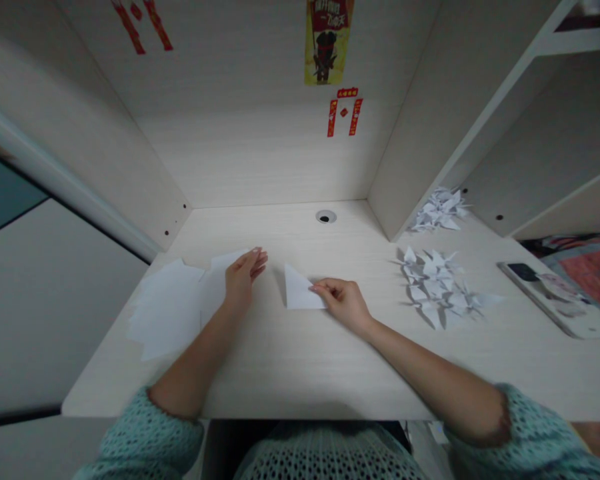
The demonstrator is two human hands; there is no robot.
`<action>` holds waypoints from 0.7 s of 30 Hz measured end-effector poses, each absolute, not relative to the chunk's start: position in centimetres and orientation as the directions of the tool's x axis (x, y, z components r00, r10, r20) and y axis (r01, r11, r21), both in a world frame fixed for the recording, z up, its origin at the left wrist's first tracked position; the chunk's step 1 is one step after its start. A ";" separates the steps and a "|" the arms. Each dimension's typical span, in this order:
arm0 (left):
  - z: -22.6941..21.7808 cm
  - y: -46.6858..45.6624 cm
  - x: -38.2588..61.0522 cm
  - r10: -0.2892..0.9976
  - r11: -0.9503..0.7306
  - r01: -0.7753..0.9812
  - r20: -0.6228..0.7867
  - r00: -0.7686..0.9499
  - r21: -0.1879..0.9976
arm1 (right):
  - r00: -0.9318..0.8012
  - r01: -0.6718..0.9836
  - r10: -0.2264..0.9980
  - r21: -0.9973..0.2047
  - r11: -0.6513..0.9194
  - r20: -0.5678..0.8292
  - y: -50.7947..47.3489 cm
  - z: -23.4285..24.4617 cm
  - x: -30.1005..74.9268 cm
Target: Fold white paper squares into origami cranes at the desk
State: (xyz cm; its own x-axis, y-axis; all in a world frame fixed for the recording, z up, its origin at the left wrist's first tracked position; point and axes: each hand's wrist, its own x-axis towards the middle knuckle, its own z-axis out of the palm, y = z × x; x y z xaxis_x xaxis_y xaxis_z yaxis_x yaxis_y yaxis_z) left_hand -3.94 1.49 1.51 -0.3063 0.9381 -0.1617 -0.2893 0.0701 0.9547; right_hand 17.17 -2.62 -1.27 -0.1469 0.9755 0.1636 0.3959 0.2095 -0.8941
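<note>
Desk [290,373], cranes [440,210] in shelf nook [483,225], right hand [345,303] pinching folded paper [297,293]

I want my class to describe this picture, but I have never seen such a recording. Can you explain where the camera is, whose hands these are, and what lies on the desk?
There is no machine here: one camera, worn on a person's head, looks forward and down at that person's own bare hands. The left hand rests open on a spread of loose white sheets. The right hand pinches the edge of a folded white paper that rests on the pale wooden desk. To the right lie two clusters of folded paper cranes, and beyond them a phone.
</note>
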 end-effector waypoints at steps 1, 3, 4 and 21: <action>1.5 1.4 -3.8 0.949 0.067 -0.255 -0.141 -0.283 0.965 | -0.122 0.346 0.981 -0.920 0.182 0.148 -2.5 -1.4 17.2; 1.4 0.9 -3.1 0.978 0.077 -0.168 -0.108 -0.179 0.983 | -0.080 0.242 0.989 -0.960 0.141 0.125 -2.2 -1.5 17.2; 1.4 0.5 -2.6 0.989 0.086 -0.124 -0.100 -0.113 0.989 | -0.065 0.196 0.991 -0.972 0.130 0.120 -2.1 -1.5 17.3; 1.0 -1.3 -0.7 1.000 -0.005 0.277 0.011 -0.022 0.961 | -0.179 0.517 0.787 -0.624 0.586 0.591 -2.4 0.1 18.0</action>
State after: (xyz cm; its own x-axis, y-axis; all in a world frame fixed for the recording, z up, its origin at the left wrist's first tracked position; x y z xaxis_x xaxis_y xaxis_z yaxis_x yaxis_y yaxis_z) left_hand -0.73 -1.30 0.96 -0.0220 0.9997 0.0111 0.2771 -0.0046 0.9608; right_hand 17.98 -2.44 0.13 -0.1790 0.7867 0.5908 0.5175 0.5860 -0.6235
